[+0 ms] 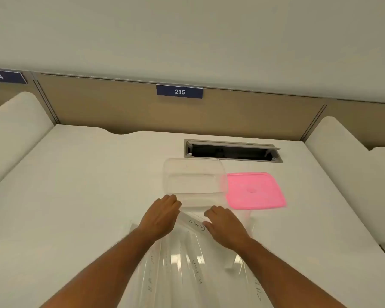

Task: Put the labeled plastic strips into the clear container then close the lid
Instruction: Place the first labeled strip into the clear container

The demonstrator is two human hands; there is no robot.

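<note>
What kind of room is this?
Probably an office or study room with numbered desks: a blue sign reading 215 hangs on the tan divider panel, and the white desk has a cable hatch.

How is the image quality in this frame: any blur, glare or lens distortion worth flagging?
Head view: wide-angle bending curves the desk edges and partition; the pink lid is smeared and overexposed; ceiling-light glare streaks the strips, so only some lettering reads; the container is faint against the white desk; both hands, left and right, look slightly soft.
</note>
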